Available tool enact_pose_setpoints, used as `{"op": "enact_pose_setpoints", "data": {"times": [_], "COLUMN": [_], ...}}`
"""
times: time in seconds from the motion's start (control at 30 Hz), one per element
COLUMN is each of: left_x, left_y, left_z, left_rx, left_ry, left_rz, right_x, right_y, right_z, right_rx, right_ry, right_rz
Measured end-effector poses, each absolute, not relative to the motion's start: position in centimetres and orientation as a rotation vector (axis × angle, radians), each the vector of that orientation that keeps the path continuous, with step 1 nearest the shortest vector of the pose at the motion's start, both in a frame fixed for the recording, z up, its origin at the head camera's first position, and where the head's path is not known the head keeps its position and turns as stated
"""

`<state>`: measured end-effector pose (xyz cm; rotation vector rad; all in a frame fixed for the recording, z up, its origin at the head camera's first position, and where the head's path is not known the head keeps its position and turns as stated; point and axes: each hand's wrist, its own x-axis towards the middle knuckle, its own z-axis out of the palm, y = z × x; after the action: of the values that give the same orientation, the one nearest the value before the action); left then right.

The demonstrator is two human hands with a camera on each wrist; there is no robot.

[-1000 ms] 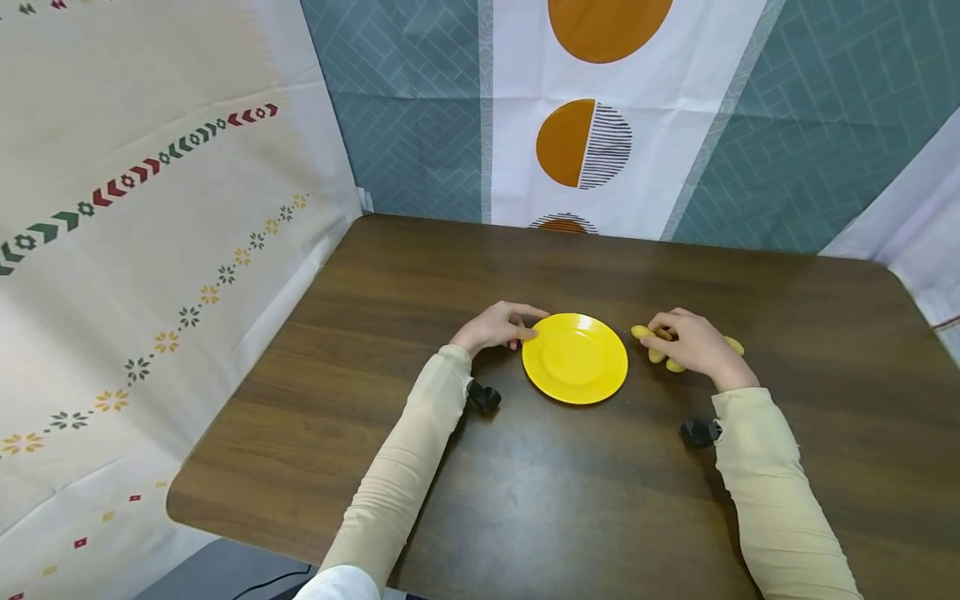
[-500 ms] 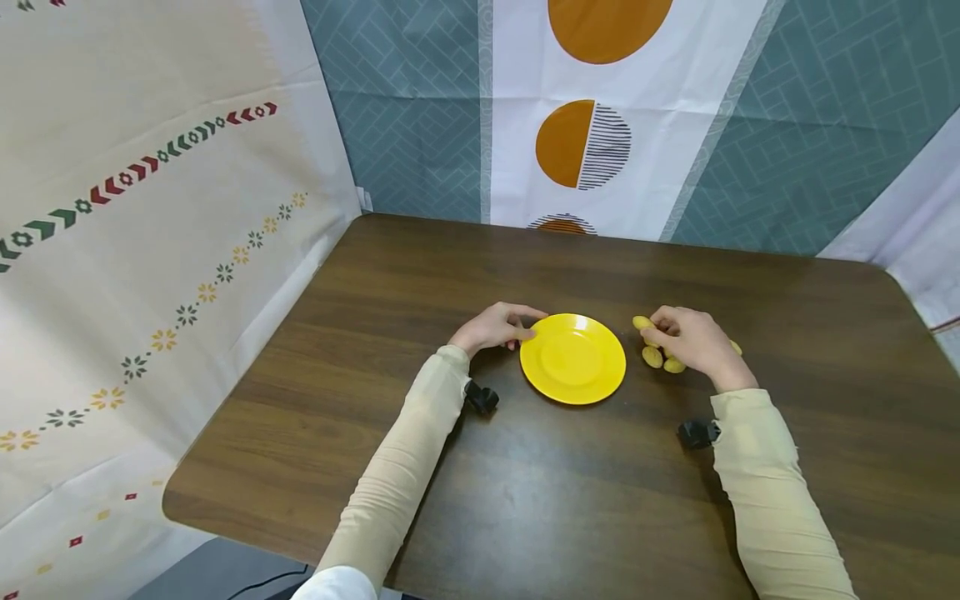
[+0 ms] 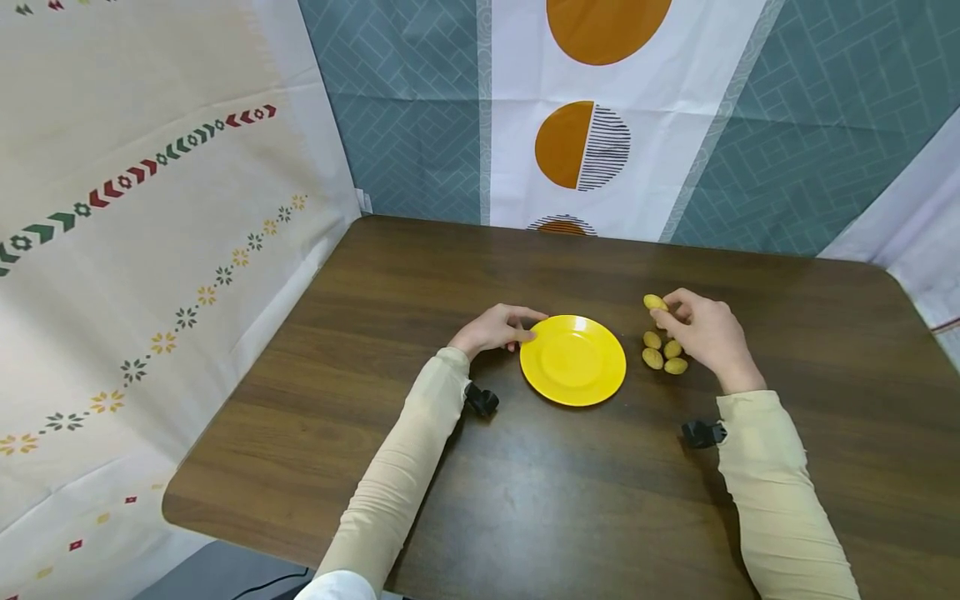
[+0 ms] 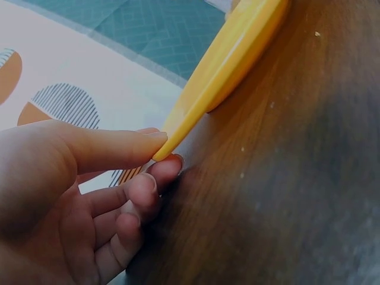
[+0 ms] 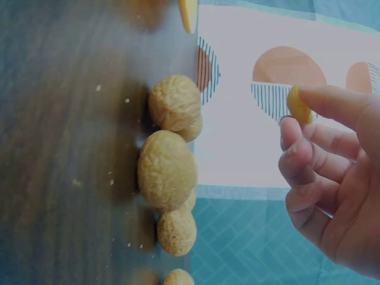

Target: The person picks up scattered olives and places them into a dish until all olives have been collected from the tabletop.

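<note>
A round yellow plate (image 3: 573, 360) lies on the table. My left hand (image 3: 498, 327) pinches its left rim; in the left wrist view, the thumb (image 4: 116, 148) rests on the edge of the plate (image 4: 219, 71) with fingers below. My right hand (image 3: 705, 329) pinches a walnut-like yellow oval (image 3: 655, 302) between thumb and fingertips, held up off the table, as the right wrist view also shows the oval (image 5: 298, 105). Beneath that hand, several similar yellow ovals (image 3: 652, 358) with rough, wrinkled surfaces sit close together right of the plate. Their exact kind cannot be told.
The brown wooden table (image 3: 480, 500) runs back to a patterned cloth (image 3: 427, 133). Another cloth (image 3: 150, 333) hangs along the left side. Small pale crumbs dot the tabletop. A dark cable (image 3: 270, 586) lies on the floor at lower left.
My right hand has risen from the group and moved slightly away from me, with one yellow oval in its fingertips; the others are now uncovered. The left hand stays at the plate's rim.
</note>
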<state>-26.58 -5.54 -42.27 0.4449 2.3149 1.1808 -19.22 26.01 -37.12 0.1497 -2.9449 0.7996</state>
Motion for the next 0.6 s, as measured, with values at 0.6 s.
{"op": "enact_pose_setpoints", "data": {"times": [0.6], "left_x": [-26.6], "left_y": [-5.5], "left_z": [-42.4], "left_rx": [0.444], "left_ry": [2.318], "left_rz": [1.178], "right_x": [-18.9], "right_y": [23.9], "right_z": [-36.5], "right_rx": [0.19], "right_ry": [-3.016], "right_rz": [0.818]}}
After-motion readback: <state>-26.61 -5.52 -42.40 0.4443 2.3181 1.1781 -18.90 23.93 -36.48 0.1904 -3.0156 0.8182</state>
